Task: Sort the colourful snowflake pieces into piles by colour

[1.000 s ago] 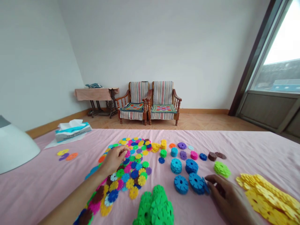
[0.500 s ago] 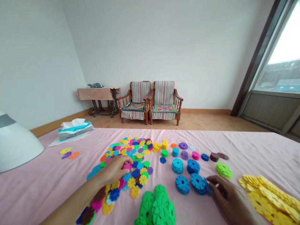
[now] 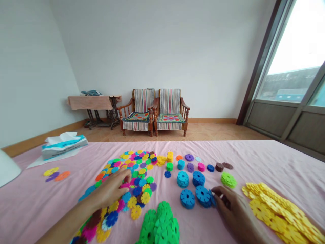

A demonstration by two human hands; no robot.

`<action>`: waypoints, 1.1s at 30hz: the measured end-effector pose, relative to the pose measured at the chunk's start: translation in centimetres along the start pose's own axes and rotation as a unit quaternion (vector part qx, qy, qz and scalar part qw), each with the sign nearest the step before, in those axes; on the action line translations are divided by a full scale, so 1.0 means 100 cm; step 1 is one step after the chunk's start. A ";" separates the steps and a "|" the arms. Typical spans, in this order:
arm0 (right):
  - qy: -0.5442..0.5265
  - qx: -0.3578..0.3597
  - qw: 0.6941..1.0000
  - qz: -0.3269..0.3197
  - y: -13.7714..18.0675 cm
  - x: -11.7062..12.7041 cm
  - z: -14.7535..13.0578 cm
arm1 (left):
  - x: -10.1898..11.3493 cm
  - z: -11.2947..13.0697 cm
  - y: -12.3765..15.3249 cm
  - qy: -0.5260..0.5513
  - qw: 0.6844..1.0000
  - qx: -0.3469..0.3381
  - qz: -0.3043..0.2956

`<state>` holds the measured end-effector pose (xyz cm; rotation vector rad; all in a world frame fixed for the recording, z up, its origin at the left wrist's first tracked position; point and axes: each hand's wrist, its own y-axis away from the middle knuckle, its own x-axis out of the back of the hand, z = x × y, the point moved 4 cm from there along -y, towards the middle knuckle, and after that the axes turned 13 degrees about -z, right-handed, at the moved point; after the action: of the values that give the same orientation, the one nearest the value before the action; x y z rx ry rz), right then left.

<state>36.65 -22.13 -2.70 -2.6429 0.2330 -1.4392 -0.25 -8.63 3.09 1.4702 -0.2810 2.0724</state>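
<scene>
My left hand (image 3: 111, 190) lies on a spread of mixed-colour plastic snowflake discs (image 3: 132, 176) on the pink cloth (image 3: 266, 159), fingers curled with the tips on a pink disc (image 3: 125, 185). My right hand (image 3: 233, 211) rests on the cloth at the lower right, fingertips pinched against a blue disc (image 3: 211, 198) beside a blue stack (image 3: 202, 196). More blue stacks (image 3: 187, 198) stand next to it. A green heap (image 3: 158, 225) lies close to me between my hands.
A yellow disc heap (image 3: 276, 211) lies right of my right hand, a lime stack (image 3: 228, 179) beyond it. Small sorted stacks (image 3: 189, 162) line the far side. A tissue pack (image 3: 63, 145) and loose discs (image 3: 56, 174) sit left. Two chairs (image 3: 154, 112) stand against the wall.
My left hand has drawn back toward me across the mixed discs onto a pink one. My right hand stays by the blue stacks. The view has turned slightly right.
</scene>
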 end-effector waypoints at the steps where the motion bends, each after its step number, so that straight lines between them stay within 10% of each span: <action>1: 0.002 0.001 1.000 0.000 0.000 0.001 -0.001 | 0.000 -0.001 0.000 0.002 1.000 0.001 0.000; 24: -0.118 -0.006 0.992 0.052 0.009 0.006 -0.015 | -0.014 0.033 -0.017 0.214 0.977 0.024 0.007; 33: -0.128 -0.011 0.991 -0.029 0.005 -0.001 -0.016 | -0.023 0.037 -0.035 0.174 0.984 0.022 0.035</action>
<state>35.22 -22.67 -2.06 -2.8363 0.1470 -1.1011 5.18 -8.31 1.86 1.1088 -0.1498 2.3576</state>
